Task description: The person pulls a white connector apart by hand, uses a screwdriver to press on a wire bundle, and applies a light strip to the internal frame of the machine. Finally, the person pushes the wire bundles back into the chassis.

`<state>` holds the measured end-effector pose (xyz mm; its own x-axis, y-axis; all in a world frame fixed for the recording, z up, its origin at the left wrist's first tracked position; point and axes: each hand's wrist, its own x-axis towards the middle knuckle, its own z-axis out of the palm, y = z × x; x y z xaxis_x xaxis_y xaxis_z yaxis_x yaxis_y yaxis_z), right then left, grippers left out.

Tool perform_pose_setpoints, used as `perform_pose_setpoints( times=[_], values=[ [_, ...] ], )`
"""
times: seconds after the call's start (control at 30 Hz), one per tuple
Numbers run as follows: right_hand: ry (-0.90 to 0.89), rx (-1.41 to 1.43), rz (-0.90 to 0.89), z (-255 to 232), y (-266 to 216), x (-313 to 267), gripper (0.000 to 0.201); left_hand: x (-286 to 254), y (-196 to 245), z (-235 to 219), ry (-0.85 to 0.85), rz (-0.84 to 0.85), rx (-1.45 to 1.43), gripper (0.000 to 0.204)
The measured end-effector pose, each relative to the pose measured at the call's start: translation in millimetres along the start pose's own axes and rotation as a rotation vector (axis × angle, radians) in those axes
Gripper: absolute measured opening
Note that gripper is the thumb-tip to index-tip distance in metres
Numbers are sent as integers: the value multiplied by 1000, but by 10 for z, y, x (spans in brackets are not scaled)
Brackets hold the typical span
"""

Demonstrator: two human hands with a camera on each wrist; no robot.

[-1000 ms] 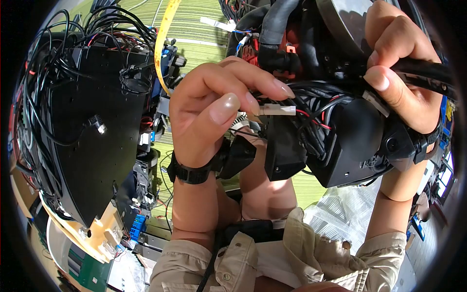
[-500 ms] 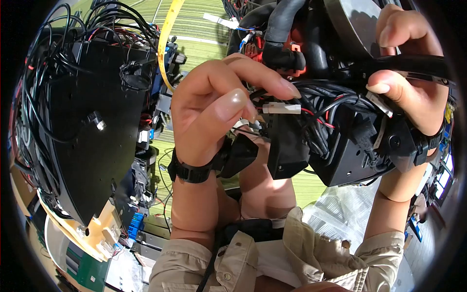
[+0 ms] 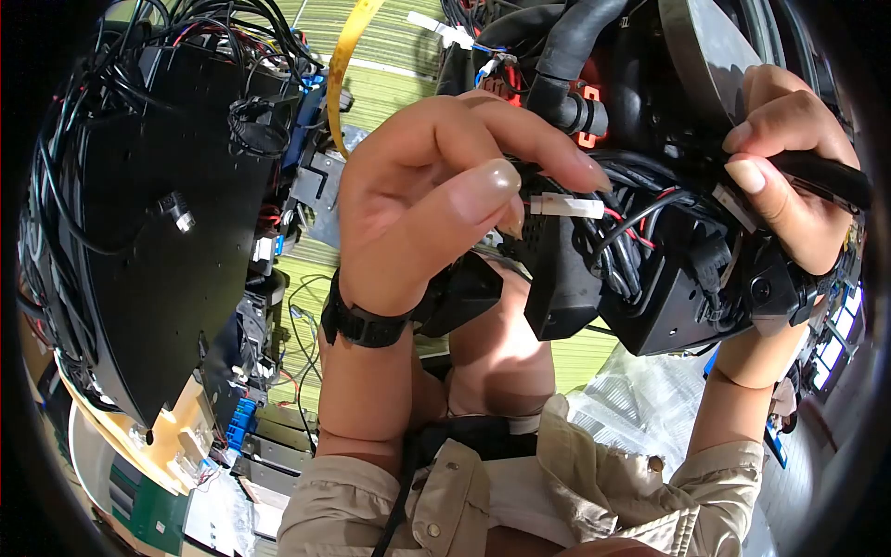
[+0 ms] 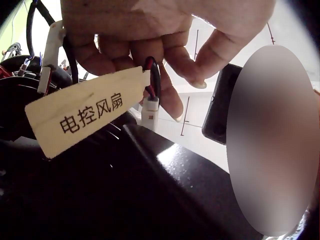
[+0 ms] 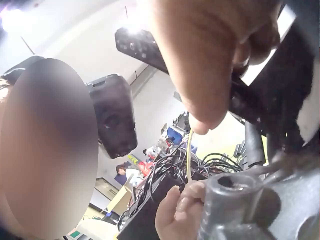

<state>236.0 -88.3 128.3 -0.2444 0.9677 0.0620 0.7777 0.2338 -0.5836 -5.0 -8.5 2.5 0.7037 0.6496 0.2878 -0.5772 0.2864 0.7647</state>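
In the head view my left hand (image 3: 418, 195) has bent fingers round the near end of a white wire connector (image 3: 568, 206), its index fingertip just above. Red and black wires run from the connector into a black cable bundle. In the left wrist view, a white plug (image 4: 150, 112) with a looped wire hangs at the fingertips, and a cream paper label (image 4: 90, 110) with printed characters is fixed to that wire. On the right, my right hand (image 3: 798, 162) grips a black bar (image 3: 826, 176), thumb on the near side and fingers behind, as the right wrist view shows.
Below the hands sits a black housing (image 3: 673, 306) with coiled cables. Behind it are thick black hoses (image 3: 575, 46) and a grey metal disc (image 3: 696, 56). To the left stands a large black panel (image 3: 158, 223) edged with cables. A yellow strap (image 3: 345, 74) hangs between.
My left hand and the connector have shifted right in the head view. The right hand's fingers spread half a second ago, and have since closed in around the bar, lower in view.
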Motion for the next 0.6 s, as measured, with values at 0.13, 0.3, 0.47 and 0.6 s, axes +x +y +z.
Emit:
perform_pose_setpoints(
  times=[0.13, 0.3, 0.47, 0.6],
  values=[
    [-21, 12, 36, 17, -19, -15, 19, 3, -5, 0, 2, 4, -5, 25],
    [194, -83, 300, 122, -190, -46, 28, -1, -1, 2, 15, -15, 1, 26],
    [190, -113, 235, 134, -182, -38, 27, 5, -13, 21, 30, -2, 11, 26],
    [180, -28, 247, 121, -155, -56, 24, 2, -13, 6, 15, -4, 12, 25]
  ],
)
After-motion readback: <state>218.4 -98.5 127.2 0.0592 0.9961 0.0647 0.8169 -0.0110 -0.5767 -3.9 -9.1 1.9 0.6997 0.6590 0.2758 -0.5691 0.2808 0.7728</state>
